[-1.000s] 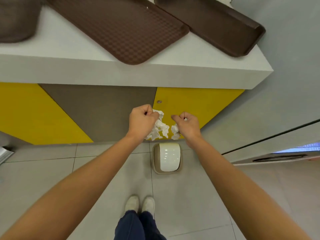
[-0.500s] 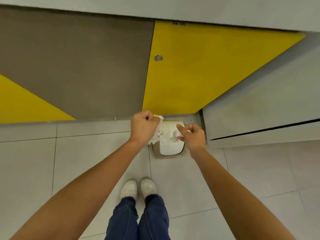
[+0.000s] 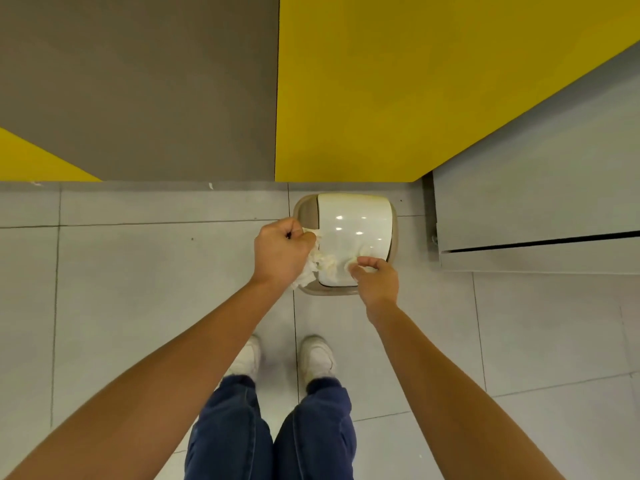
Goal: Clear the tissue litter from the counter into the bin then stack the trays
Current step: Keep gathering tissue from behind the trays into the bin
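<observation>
Pale floor tiles (image 3: 138, 271) ran up to a grey and yellow cabinet front (image 3: 381, 81), with tissue held over the bin.
Against the foot of that front stood the bin (image 3: 302, 216), its glossy white swing lid (image 3: 353, 226) lying level. Just above the lid's near edge, the left hand (image 3: 280, 254) was clenched round a wad of tissue (image 3: 320, 266) that spilled out below the fist. The right hand (image 3: 377, 284) had its fingers curled, pinching what looked like a smaller scrap, hard to separate from the white lid. Binning the litter seemed to be the step in hand; next, the lid would need pushing inward so both handfuls could drop. Neither the desk nor the trays showed, so stacking looked yet to come. White shoes (image 3: 317, 355) stood on the near tiles.
</observation>
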`<state>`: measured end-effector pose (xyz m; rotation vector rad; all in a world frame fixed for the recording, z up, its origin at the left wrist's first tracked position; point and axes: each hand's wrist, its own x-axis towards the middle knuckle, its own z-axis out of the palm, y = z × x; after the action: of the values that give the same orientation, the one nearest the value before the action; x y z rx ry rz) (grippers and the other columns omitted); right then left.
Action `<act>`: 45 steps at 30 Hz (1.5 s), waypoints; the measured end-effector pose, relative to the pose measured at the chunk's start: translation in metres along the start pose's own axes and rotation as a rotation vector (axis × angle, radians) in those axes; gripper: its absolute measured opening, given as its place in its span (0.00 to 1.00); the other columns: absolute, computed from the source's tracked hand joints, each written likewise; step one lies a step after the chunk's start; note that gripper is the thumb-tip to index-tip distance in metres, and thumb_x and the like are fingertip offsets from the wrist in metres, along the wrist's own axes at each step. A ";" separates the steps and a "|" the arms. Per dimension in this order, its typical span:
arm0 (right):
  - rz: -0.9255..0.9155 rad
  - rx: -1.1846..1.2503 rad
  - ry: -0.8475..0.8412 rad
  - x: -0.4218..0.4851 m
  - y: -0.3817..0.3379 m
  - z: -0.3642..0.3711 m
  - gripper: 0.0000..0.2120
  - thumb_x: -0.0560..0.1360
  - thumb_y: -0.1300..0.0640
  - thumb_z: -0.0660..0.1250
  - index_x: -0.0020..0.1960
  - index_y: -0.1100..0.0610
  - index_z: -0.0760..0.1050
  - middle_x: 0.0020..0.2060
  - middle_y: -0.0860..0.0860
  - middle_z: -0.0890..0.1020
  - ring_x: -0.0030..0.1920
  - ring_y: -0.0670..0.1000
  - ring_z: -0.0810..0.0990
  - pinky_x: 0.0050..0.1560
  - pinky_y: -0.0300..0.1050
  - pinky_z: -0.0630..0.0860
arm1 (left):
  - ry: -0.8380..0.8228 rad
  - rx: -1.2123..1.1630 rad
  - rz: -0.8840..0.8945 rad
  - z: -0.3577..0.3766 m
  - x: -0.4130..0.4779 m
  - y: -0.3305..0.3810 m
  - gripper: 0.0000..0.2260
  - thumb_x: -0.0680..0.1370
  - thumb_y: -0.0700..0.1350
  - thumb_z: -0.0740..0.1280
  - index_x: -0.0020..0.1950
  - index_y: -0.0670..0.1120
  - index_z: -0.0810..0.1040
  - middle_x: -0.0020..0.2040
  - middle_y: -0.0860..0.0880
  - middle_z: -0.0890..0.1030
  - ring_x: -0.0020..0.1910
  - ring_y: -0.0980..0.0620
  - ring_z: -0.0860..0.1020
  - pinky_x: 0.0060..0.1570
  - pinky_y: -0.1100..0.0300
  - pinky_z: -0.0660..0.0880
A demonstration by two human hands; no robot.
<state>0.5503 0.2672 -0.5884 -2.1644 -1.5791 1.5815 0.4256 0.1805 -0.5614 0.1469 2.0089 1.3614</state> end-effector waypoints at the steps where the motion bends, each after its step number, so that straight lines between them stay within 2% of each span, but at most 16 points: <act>1: 0.023 0.001 0.002 0.004 0.003 0.002 0.09 0.71 0.61 0.70 0.51 0.58 0.78 0.49 0.54 0.80 0.46 0.51 0.77 0.42 0.37 0.73 | 0.005 -0.001 -0.005 0.002 0.001 -0.005 0.19 0.69 0.31 0.64 0.26 0.46 0.60 0.20 0.56 0.60 0.22 0.59 0.60 0.26 0.67 0.61; 4: 0.061 0.003 -0.029 0.013 0.008 0.009 0.09 0.73 0.61 0.68 0.53 0.59 0.77 0.44 0.51 0.78 0.39 0.46 0.75 0.34 0.32 0.69 | 0.015 -0.002 -0.023 0.008 0.002 -0.016 0.18 0.70 0.32 0.64 0.26 0.46 0.61 0.20 0.56 0.61 0.22 0.59 0.60 0.26 0.67 0.62; 10: 0.013 -0.068 -0.109 0.026 0.014 0.015 0.13 0.80 0.56 0.59 0.60 0.59 0.76 0.46 0.53 0.78 0.47 0.50 0.74 0.47 0.42 0.70 | -0.001 -0.024 -0.039 0.025 -0.004 -0.024 0.18 0.69 0.32 0.64 0.26 0.46 0.60 0.20 0.56 0.60 0.22 0.59 0.60 0.25 0.71 0.61; 13: 0.008 -0.045 -0.154 0.027 0.014 0.009 0.11 0.79 0.56 0.59 0.54 0.58 0.78 0.44 0.54 0.79 0.45 0.52 0.76 0.47 0.46 0.73 | -0.017 -0.042 -0.058 0.040 -0.010 -0.024 0.19 0.69 0.32 0.65 0.25 0.47 0.60 0.20 0.55 0.60 0.23 0.58 0.60 0.26 0.68 0.61; 15: 0.052 0.037 -0.178 0.030 0.012 0.000 0.09 0.77 0.57 0.61 0.45 0.58 0.79 0.40 0.54 0.79 0.41 0.52 0.76 0.41 0.44 0.74 | -0.034 -0.036 -0.037 0.052 -0.014 -0.024 0.19 0.70 0.32 0.64 0.25 0.47 0.59 0.21 0.56 0.60 0.23 0.58 0.61 0.26 0.70 0.61; 17: 0.073 0.079 -0.203 0.033 0.012 -0.009 0.09 0.75 0.57 0.62 0.41 0.55 0.80 0.39 0.52 0.81 0.41 0.51 0.79 0.38 0.41 0.75 | -0.030 0.019 0.042 0.065 -0.017 -0.026 0.20 0.69 0.31 0.64 0.25 0.48 0.59 0.23 0.56 0.61 0.23 0.59 0.63 0.26 0.73 0.61; 20: 0.018 0.058 -0.183 0.036 0.015 -0.019 0.09 0.77 0.54 0.60 0.47 0.51 0.80 0.49 0.51 0.82 0.50 0.50 0.79 0.50 0.43 0.76 | -0.039 0.179 0.244 0.084 -0.015 -0.034 0.21 0.68 0.29 0.64 0.26 0.50 0.59 0.25 0.55 0.61 0.25 0.58 0.63 0.28 0.71 0.61; 22: 0.007 0.072 -0.180 0.037 0.016 -0.024 0.09 0.77 0.52 0.60 0.49 0.52 0.79 0.49 0.51 0.82 0.51 0.50 0.80 0.52 0.43 0.76 | -0.122 0.345 0.401 0.094 -0.011 -0.044 0.18 0.69 0.29 0.64 0.29 0.48 0.62 0.28 0.54 0.64 0.28 0.57 0.65 0.30 0.64 0.65; 24: -0.005 0.082 -0.194 0.039 0.017 -0.028 0.11 0.77 0.51 0.60 0.48 0.52 0.80 0.48 0.51 0.83 0.50 0.50 0.80 0.49 0.41 0.77 | -0.237 0.530 0.511 0.101 -0.006 -0.055 0.11 0.72 0.31 0.64 0.33 0.44 0.70 0.33 0.46 0.70 0.32 0.48 0.71 0.32 0.56 0.70; 26: -0.020 0.086 -0.198 0.041 0.017 -0.032 0.13 0.78 0.50 0.59 0.50 0.53 0.80 0.48 0.51 0.83 0.50 0.49 0.80 0.48 0.40 0.76 | -0.337 0.735 0.493 0.106 -0.001 -0.063 0.04 0.77 0.36 0.61 0.44 0.38 0.76 0.43 0.41 0.75 0.41 0.42 0.74 0.38 0.54 0.68; 27: -0.024 0.084 -0.200 0.041 0.017 -0.034 0.14 0.78 0.49 0.58 0.51 0.53 0.80 0.49 0.51 0.83 0.50 0.49 0.80 0.48 0.40 0.75 | -0.375 0.825 0.474 0.109 0.002 -0.068 0.06 0.78 0.37 0.60 0.49 0.38 0.76 0.48 0.41 0.76 0.44 0.43 0.74 0.40 0.56 0.67; 29: -0.034 0.070 -0.201 0.041 0.020 -0.037 0.13 0.78 0.49 0.57 0.49 0.51 0.79 0.50 0.51 0.82 0.51 0.49 0.79 0.50 0.41 0.74 | -0.439 1.000 0.489 0.115 0.009 -0.075 0.08 0.77 0.37 0.61 0.55 0.39 0.75 0.53 0.42 0.75 0.49 0.46 0.74 0.45 0.55 0.73; 32: -0.074 0.016 -0.211 0.042 0.024 -0.038 0.10 0.79 0.48 0.56 0.46 0.48 0.75 0.50 0.49 0.79 0.52 0.48 0.76 0.55 0.43 0.72 | -0.453 1.199 0.490 0.122 0.014 -0.085 0.16 0.76 0.36 0.64 0.63 0.40 0.71 0.59 0.43 0.73 0.59 0.45 0.72 0.55 0.52 0.75; 36: -0.076 0.005 -0.226 0.043 0.030 -0.036 0.17 0.80 0.48 0.55 0.62 0.52 0.74 0.54 0.47 0.75 0.56 0.47 0.73 0.64 0.46 0.70 | -0.495 1.376 0.423 0.127 0.020 -0.095 0.25 0.75 0.35 0.65 0.71 0.40 0.64 0.65 0.42 0.67 0.63 0.42 0.68 0.63 0.50 0.71; 40: -0.061 0.010 -0.243 0.043 0.029 -0.035 0.16 0.80 0.49 0.55 0.61 0.53 0.75 0.51 0.47 0.75 0.54 0.48 0.73 0.62 0.46 0.70 | -0.575 1.407 0.349 0.132 0.026 -0.101 0.23 0.76 0.37 0.64 0.69 0.40 0.64 0.66 0.42 0.67 0.65 0.41 0.67 0.64 0.50 0.70; 45: -0.035 0.009 -0.258 0.044 0.026 -0.033 0.08 0.80 0.48 0.55 0.48 0.45 0.71 0.47 0.45 0.75 0.52 0.47 0.73 0.60 0.44 0.70 | -0.500 1.136 0.152 0.134 0.031 -0.094 0.18 0.81 0.46 0.58 0.70 0.43 0.65 0.67 0.41 0.69 0.64 0.41 0.69 0.62 0.50 0.71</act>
<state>0.5912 0.3023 -0.6167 -1.9817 -1.6578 1.9182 0.5085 0.2564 -0.6843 1.0362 2.0830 0.0643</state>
